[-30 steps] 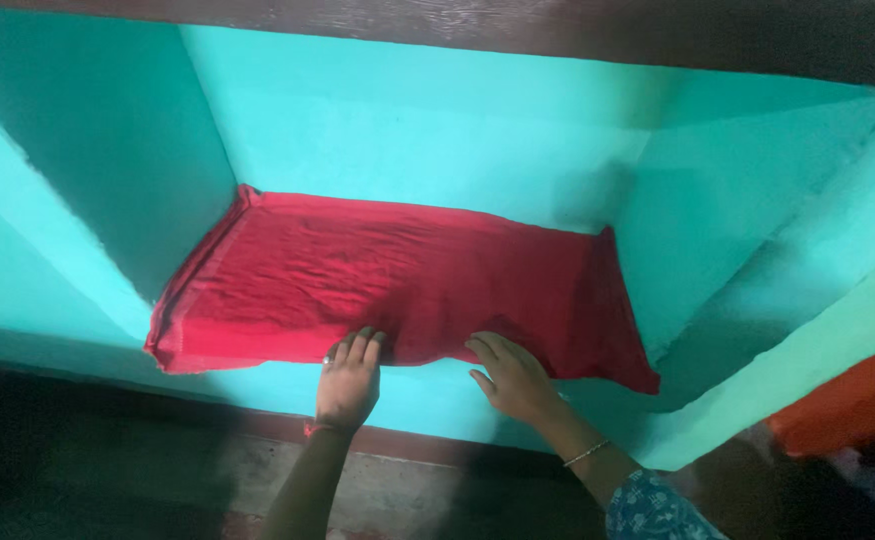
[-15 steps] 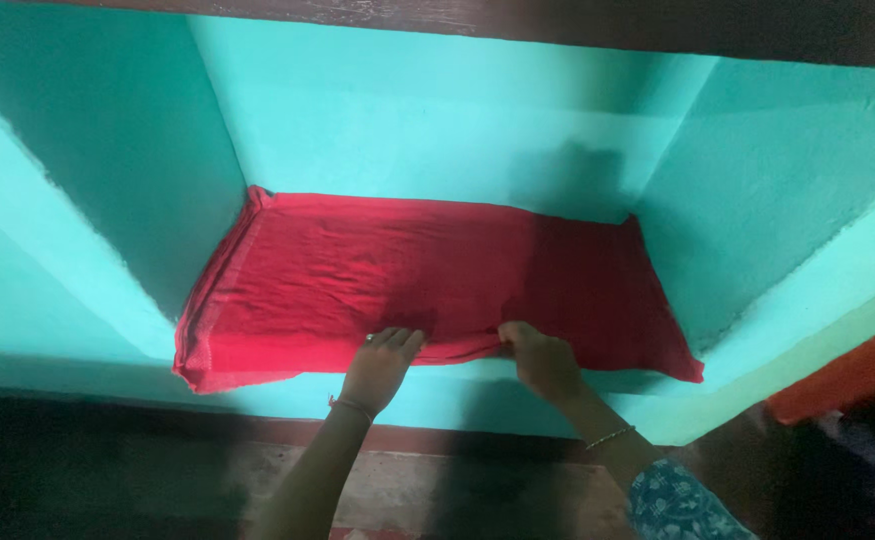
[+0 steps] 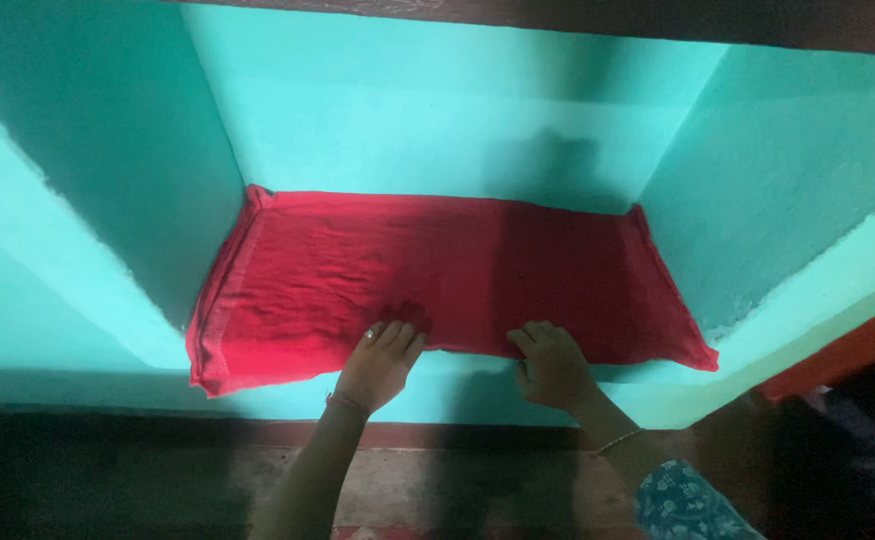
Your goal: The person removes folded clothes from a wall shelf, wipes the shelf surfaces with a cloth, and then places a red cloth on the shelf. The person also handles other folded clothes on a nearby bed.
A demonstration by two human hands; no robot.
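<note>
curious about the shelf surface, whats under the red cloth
The red cloth covers the turquoise niche's floor; only its front edge shows. Both hands press the cloth's front edge.

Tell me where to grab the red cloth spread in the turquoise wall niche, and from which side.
Grip the red cloth at its front hem, coming from the open front of the turquoise wall niche. That edge overhangs the ledge, while the back and side edges turn up against the walls. The left hand and right hand already rest there.
</note>
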